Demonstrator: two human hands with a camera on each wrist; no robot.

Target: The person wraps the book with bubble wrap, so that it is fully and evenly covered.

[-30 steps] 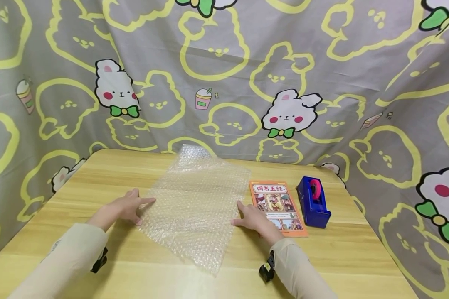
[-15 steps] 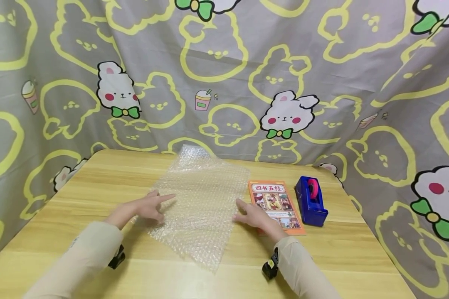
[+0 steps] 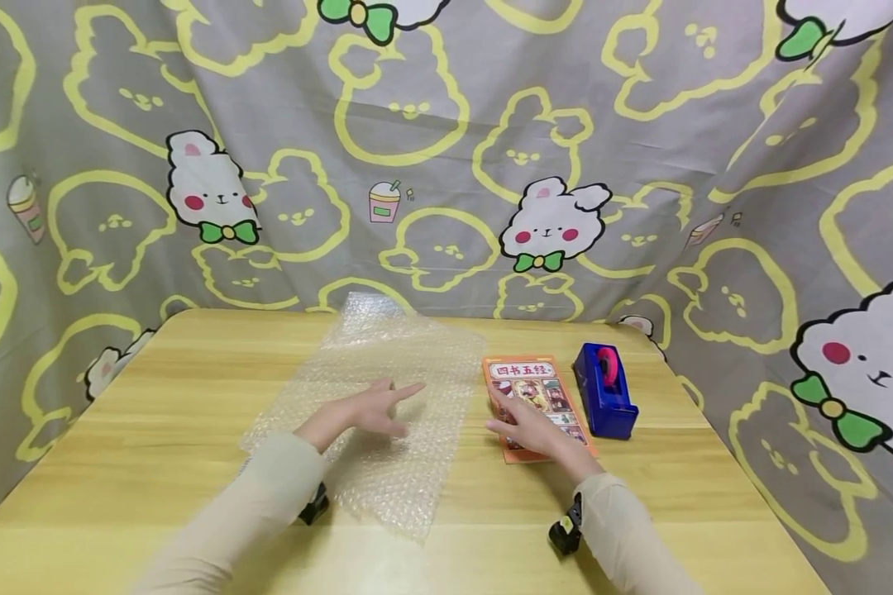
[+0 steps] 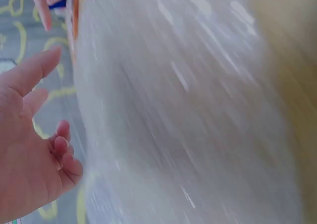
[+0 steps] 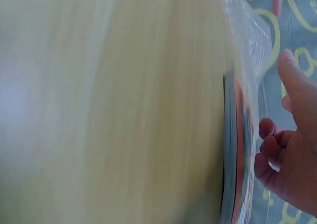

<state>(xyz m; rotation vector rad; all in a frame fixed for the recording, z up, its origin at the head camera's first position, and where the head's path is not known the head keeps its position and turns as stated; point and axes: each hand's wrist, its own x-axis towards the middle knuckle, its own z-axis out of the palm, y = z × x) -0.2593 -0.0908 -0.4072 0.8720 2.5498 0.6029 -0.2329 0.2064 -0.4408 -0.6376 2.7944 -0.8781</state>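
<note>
A sheet of clear bubble wrap (image 3: 387, 351) (image 4: 188, 110) lies flat on the wooden table, set at a slant. Above its middle is my left hand (image 3: 375, 411) (image 4: 29, 144), forefinger and thumb extended, holding nothing. To the right of the wrap lies an orange-covered book (image 3: 522, 370) (image 5: 238, 154) with cartoon panels and Chinese lettering. My right hand (image 3: 532, 428) (image 5: 297, 144) is over the book's left part and hides some of the cover. Its forefinger points forward, the other fingers bend loosely, and it grips nothing. In the right wrist view a gap shows between hand and book.
A blue tape dispenser (image 3: 606, 401) with a pink-red core stands just right of the book. The wooden table (image 3: 193, 372) ends at a grey curtain (image 3: 417, 165) printed with yellow outlines and white rabbits. Each wrist carries a small black camera.
My left hand has moved right, from the wrap's left edge to over its middle. The right hand has left the wrap's right edge and shifted right over the book. The head view has shifted slightly.
</note>
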